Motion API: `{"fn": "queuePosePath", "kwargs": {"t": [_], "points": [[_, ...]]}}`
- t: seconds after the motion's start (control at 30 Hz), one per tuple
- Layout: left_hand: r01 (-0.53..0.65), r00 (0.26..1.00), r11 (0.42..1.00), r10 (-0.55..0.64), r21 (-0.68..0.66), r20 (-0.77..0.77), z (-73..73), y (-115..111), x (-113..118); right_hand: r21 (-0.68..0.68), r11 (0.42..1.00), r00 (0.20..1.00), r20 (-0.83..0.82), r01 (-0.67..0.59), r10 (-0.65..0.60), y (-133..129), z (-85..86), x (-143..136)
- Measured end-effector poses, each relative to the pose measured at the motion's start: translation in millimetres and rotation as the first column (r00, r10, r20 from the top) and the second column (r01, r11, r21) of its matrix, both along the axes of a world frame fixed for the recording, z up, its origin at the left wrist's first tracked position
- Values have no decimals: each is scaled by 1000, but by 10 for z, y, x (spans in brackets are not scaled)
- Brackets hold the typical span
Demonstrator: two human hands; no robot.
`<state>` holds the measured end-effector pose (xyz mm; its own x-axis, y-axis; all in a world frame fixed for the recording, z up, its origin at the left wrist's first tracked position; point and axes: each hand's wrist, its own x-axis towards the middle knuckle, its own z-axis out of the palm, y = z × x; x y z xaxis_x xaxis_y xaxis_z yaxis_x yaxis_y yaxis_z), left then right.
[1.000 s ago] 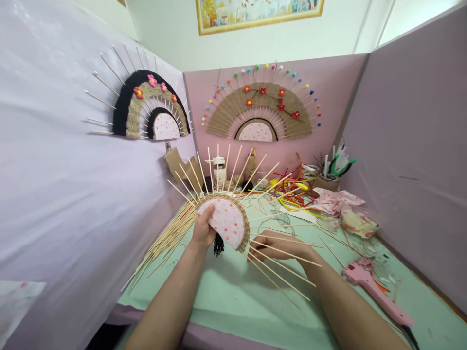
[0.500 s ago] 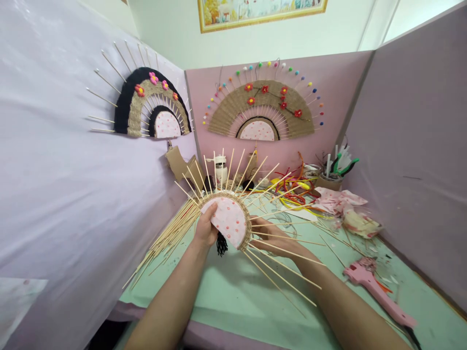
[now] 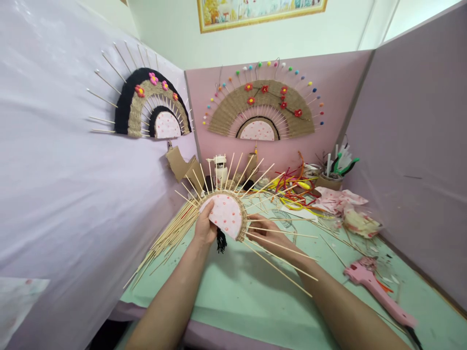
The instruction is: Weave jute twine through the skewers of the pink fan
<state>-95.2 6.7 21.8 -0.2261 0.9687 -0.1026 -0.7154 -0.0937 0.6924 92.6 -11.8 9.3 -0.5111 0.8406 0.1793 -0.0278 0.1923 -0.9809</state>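
My left hand [image 3: 206, 224] grips a half-round fan [image 3: 225, 214] by its left side, thumb on the front face. The face is pinkish-white cloth with red dots, edged by a woven twine band [image 3: 242, 206]. Thin wooden sticks [image 3: 272, 177] radiate from that band, and a black tassel [image 3: 221, 240] hangs below the straight edge. At the fan's right rim, behind several sticks, is my right hand [image 3: 268, 232]. Its fingers are bent together near the band; their tips are partly hidden, so what they pinch is unclear.
A bundle of loose sticks [image 3: 166, 236] lies at left. To the right rests a pink glue gun [image 3: 379, 291]. Farther back are coloured pipe cleaners [image 3: 292, 192], a dotted cloth [image 3: 339, 198] and a tool pot [image 3: 328, 182]. Finished fans [image 3: 260, 109] hang on the partitions.
The fan has shifted slightly up and left, its right side rising a little. My right hand has moved slightly left along with the rim. My left hand keeps its grip.
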Motion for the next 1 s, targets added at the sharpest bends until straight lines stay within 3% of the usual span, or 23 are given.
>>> {"fn": "queuePosePath", "kwargs": {"t": [0.2,0.4,0.53,0.67,0.8,1.0], "points": [[-40,999,999,41,23,-5,8,18,-48,23,988,987,55,152,-153,233,107,313],[-47,999,999,48,22,-16,8,18,-60,-114,972,979,4,204,-204,458,89,676],[-34,999,999,35,21,-30,9,19,-69,-222,934,945,-109,279,-308,548,89,848],[-22,999,1000,23,20,-42,9,19,-63,-279,886,846,-293,370,-446,556,150,882],[-18,998,999,20,32,-68,9,18,-40,-187,865,776,-384,465,-500,514,221,861],[-17,996,1000,19,24,-86,11,20,-14,-22,849,737,-484,528,-472,458,281,840]]}}
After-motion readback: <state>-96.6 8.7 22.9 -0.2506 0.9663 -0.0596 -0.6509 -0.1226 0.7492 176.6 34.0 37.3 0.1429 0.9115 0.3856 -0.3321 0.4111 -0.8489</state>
